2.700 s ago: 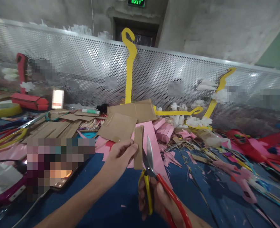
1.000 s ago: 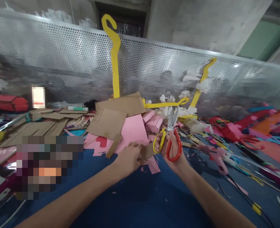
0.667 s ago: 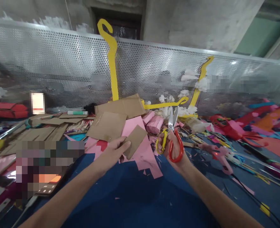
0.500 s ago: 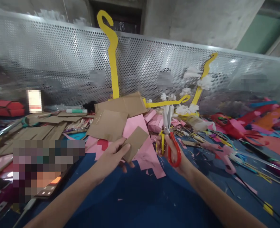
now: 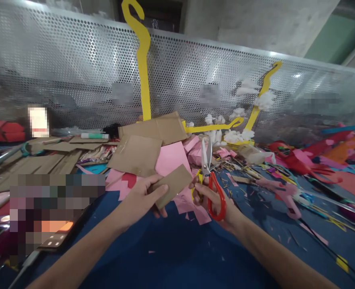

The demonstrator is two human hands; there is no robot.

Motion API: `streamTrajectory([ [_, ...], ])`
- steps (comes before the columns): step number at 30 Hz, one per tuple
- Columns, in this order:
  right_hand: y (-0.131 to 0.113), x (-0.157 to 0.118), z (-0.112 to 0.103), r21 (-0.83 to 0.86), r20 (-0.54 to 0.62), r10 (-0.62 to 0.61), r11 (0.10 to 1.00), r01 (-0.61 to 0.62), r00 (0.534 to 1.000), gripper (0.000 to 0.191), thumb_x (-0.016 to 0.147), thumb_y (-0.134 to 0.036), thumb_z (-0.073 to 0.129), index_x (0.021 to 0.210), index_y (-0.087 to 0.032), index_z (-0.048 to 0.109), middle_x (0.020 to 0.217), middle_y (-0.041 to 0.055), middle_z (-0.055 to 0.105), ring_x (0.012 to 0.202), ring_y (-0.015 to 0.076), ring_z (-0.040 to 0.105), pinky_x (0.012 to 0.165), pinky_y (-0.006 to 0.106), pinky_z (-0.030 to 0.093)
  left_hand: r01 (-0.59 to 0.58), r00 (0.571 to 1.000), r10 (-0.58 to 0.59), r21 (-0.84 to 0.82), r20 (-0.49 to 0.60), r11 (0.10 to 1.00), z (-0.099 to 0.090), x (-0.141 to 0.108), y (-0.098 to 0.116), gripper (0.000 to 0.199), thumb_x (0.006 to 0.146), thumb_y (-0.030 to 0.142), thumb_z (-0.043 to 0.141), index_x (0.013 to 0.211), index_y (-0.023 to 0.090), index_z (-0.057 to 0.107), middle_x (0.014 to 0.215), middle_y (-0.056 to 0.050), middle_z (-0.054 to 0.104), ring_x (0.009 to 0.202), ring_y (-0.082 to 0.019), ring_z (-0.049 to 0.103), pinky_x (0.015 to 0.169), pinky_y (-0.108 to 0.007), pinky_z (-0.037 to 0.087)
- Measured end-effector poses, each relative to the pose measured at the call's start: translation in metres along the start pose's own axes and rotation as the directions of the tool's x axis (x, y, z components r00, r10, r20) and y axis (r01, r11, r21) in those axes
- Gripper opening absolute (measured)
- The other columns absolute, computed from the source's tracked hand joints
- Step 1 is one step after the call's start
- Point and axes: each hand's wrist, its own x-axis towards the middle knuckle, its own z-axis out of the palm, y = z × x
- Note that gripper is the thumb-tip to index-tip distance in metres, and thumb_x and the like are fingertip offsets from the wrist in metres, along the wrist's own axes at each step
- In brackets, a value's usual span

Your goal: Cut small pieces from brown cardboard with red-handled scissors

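One cardboard rectangle (image 5: 175, 185), left hand (image 5: 143, 197) pinching | scissors (image 5: 206, 170), three o'clock, right hand (image 5: 216, 200) gripping | I judge trimming; next needs alignment

No text, label or sign is readable.

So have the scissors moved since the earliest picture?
Yes: judged against the tall yellow hook standing at the back, the scissors, in the right hand, are now farther to the right and higher up.
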Motion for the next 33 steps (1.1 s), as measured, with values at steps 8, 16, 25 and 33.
streamTrajectory([
  [8, -0.009, -0.006, 0.010, -0.003, -0.043, 0.031, 0.999, -0.032, 0.999, 0.027, 0.077, -0.032, 0.080, 0.094, -0.020, 0.063, 0.073, -0.0041, 0.053, 0.060, 0.0089, 0.050, 0.059, 0.023, 0.044, -0.021, 1.000, 0.023, 0.101, -0.021, 0.995, -0.001, 0.000, -0.001, 0.043, 0.085, 0.041, 0.068, 0.119, 0.015, 0.064, 0.057, 0.002, 0.062, 0.039, -0.008, 0.051, 0.040, -0.018, 0.038],
  [16, -0.002, -0.009, 0.013, -0.170, 0.130, 0.117, 0.981, -0.095, 0.985, 0.029, 0.079, -0.038, 0.078, 0.091, -0.019, 0.060, 0.073, -0.0011, 0.063, 0.060, 0.0122, 0.062, 0.059, 0.025, 0.050, -0.149, 0.934, 0.139, -0.005, -0.328, 0.989, 0.004, 0.007, 0.000, 0.051, 0.074, 0.034, 0.080, 0.116, 0.016, 0.057, 0.098, -0.007, 0.072, 0.076, -0.017, 0.067, 0.063, -0.025, 0.052],
  [25, 0.009, -0.010, 0.024, -0.090, 0.095, -0.020, 0.996, 0.028, 0.995, 0.028, 0.077, -0.037, 0.079, 0.091, -0.020, 0.061, 0.077, 0.0007, 0.066, 0.067, 0.0153, 0.066, 0.064, 0.029, 0.052, -0.074, 0.995, 0.065, 0.128, 0.073, 0.989, 0.006, 0.000, -0.006, 0.027, 0.090, 0.038, 0.063, 0.079, 0.015, 0.068, 0.073, -0.004, 0.069, 0.061, -0.014, 0.063, 0.060, -0.025, 0.050],
  [33, 0.005, -0.016, 0.015, -0.306, 0.216, 0.039, 0.951, 0.030, 0.976, 0.029, 0.094, -0.047, 0.058, 0.094, -0.019, 0.062, 0.075, 0.0026, 0.064, 0.062, 0.0137, 0.060, 0.058, 0.026, 0.047, -0.214, 0.963, 0.208, -0.019, -0.172, 0.977, 0.000, -0.004, 0.019, 0.032, 0.095, 0.037, 0.055, 0.074, 0.014, 0.063, 0.069, -0.005, 0.069, 0.057, -0.013, 0.063, 0.059, -0.026, 0.052],
])
